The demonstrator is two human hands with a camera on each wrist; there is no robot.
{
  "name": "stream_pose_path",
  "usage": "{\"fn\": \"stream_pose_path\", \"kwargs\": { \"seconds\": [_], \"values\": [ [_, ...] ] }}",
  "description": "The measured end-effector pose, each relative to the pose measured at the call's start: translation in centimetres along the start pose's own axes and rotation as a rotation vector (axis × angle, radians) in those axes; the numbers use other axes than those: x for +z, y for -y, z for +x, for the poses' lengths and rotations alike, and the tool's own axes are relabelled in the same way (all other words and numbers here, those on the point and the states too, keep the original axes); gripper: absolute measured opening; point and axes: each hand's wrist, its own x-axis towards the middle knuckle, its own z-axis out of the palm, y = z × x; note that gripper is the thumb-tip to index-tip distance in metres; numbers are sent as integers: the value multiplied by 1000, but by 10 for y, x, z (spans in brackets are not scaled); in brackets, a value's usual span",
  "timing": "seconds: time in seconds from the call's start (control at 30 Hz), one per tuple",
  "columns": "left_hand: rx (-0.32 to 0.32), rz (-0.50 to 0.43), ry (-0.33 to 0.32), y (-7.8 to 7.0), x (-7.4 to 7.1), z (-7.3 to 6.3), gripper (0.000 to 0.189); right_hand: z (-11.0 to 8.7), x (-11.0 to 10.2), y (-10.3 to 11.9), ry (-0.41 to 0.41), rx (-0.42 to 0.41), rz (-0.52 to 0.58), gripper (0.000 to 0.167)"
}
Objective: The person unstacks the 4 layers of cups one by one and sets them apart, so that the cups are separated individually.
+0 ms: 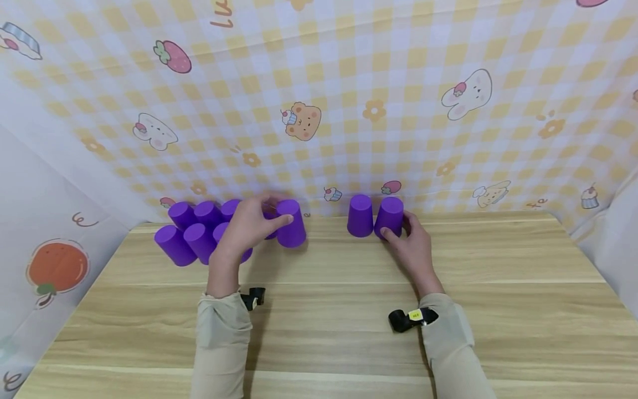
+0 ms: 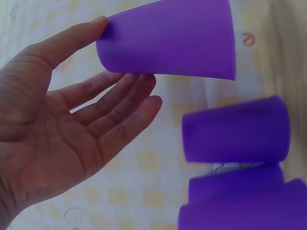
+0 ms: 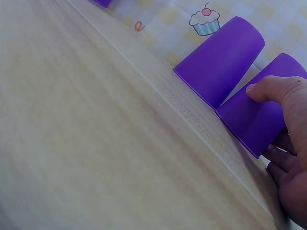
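Thumb and fingers of my left hand (image 1: 246, 224) pinch an upside-down purple cup (image 1: 292, 226) near its narrow base. In the left wrist view this cup (image 2: 168, 40) has its rim raised off the tabletop, higher than the cup (image 2: 235, 129) beside it. My right hand (image 1: 416, 246) grips another upside-down purple cup (image 1: 390, 215) low on its side, thumb in front and fingers behind. That cup (image 3: 261, 108) stands close against a second standing cup (image 3: 220, 62), rims together at the table in the right wrist view.
Left of my left hand, several more upside-down purple cups (image 1: 174, 245) stand in two rows, some hidden behind that hand and forearm. The wooden table (image 1: 319, 321) ends at a yellow checked cloth wall (image 1: 339, 111) right behind the cups.
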Motion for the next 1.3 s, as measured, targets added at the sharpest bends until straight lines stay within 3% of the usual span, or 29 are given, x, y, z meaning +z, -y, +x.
{"fn": "stream_pose_path", "kwargs": {
  "seconds": [0.47, 0.67, 0.8, 1.03, 1.3],
  "values": [
    [-35, 38, 53, 7, -17, -8, 50, 0, 2, -2, 9, 21, 0, 66],
    [-9, 41, 83, 10, -21, -11, 48, 0, 2, -2, 10, 9, 0, 67],
    [13, 88, 118, 13, -24, -14, 41, 1, 3, -3, 11, 6, -1, 66],
    [-29, 166, 152, 16, -27, -15, 41, 1, 2, -1, 8, 11, -10, 67],
    [-32, 212, 177, 19, -29, -16, 42, 0, 1, 1, 8, 8, -10, 66]
  ]
}}
